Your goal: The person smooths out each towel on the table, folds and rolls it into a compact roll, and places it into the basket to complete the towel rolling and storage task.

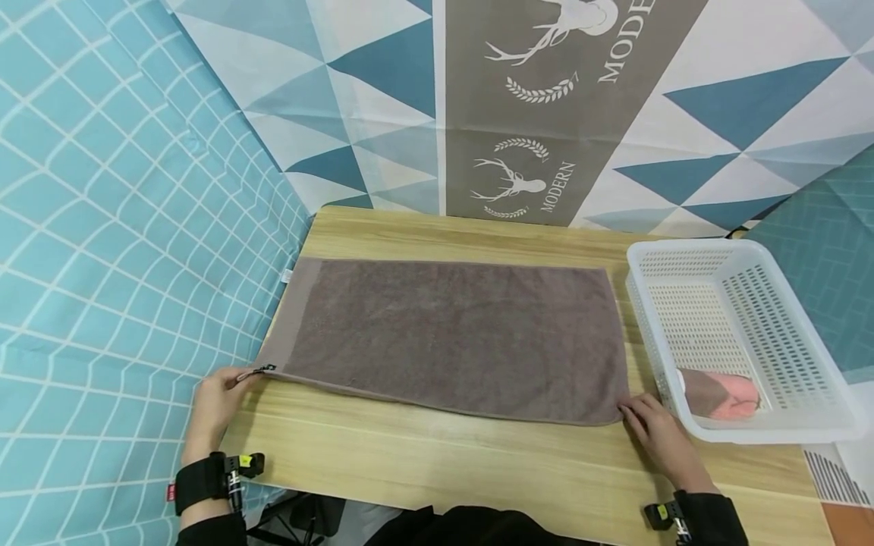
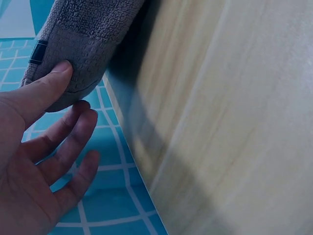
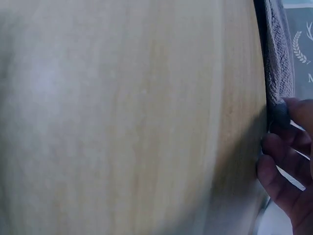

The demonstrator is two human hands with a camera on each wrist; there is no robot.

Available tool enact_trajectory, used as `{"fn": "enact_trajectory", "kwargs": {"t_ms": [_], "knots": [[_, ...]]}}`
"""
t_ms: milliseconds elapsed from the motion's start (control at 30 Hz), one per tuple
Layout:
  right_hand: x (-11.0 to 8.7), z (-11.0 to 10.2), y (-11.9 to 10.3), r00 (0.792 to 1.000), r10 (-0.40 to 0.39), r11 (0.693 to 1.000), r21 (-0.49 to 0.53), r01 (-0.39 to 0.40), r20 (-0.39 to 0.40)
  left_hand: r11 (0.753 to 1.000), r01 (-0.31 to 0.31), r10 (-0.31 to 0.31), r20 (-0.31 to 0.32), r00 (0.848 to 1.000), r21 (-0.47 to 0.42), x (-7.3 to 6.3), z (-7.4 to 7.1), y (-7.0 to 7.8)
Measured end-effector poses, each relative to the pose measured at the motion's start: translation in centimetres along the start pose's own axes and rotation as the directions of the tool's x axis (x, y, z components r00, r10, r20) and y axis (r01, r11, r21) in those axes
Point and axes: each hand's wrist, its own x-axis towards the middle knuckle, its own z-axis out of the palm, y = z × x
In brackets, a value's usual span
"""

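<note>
A grey-brown towel (image 1: pixel 457 341) lies spread out over the wooden table, its long side running left to right. My left hand (image 1: pixel 217 398) pinches its near left corner between thumb and fingers, beside a small dark label. In the left wrist view that corner of the towel (image 2: pixel 83 58) is raised off the tabletop, and the other fingers of the left hand (image 2: pixel 44 152) are loosely bent below it. At the near right corner, my right hand (image 1: pixel 658 436) pinches the edge. The right wrist view shows the thumb and fingers of the right hand (image 3: pixel 293 147) gripping the towel (image 3: pixel 279 54).
A white plastic basket (image 1: pixel 649 334) stands at the table's right side, with a rolled pink and brown cloth (image 1: pixel 724 396) inside. Blue checked fabric (image 1: pixel 123 265) hangs along the left edge. Patterned cloth (image 1: pixel 382 91) covers the back. Bare wooden tabletop (image 1: pixel 410 462) shows in front of the towel.
</note>
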Motion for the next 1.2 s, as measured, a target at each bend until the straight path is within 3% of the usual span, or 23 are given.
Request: {"fn": "enact_trajectory", "kwargs": {"t_ms": [267,433,567,733,833,967,1100,1200], "knots": [[-0.3,-0.9,-0.1,0.999,-0.008,0.987,0.158,-0.001,0.054,0.995,-0.089,0.092,-0.089,0.992,0.036,0.8,-0.1,0.5],[-0.5,-0.8,-0.1,0.998,0.018,0.995,0.092,-0.024,0.064,0.985,-0.17,0.173,-0.134,0.976,0.035,1.5,0.3,1.0],[-0.3,-0.2,-0.2,0.998,0.031,0.998,0.056,-0.034,0.047,0.988,-0.152,0.153,-0.118,0.981,0.017,1.6,0.1,1.0],[-0.1,-0.5,0.0,0.998,-0.032,0.993,0.119,0.027,0.045,0.996,-0.086,0.084,-0.09,0.992,-0.023,2.1,-0.1,1.5],[0.0,-0.6,0.1,0.996,-0.047,0.985,0.168,0.035,0.07,0.996,-0.076,0.073,-0.088,0.993,-0.034,2.4,-0.1,1.6],[0.5,-0.7,-0.2,0.997,0.016,0.993,0.116,-0.025,0.072,0.995,-0.09,0.085,-0.103,0.991,-0.046,2.8,0.1,1.6],[1.0,-0.1,-1.1,0.994,0.106,0.994,-0.003,-0.106,-0.012,0.994,-0.095,0.089,-0.112,0.99,-0.049,2.9,0.2,1.6],[1.9,0.6,-2.1,0.976,0.17,0.983,-0.037,-0.177,-0.139,0.995,-0.089,0.084,-0.116,0.99,-0.036,2.8,0.0,1.7]]}}
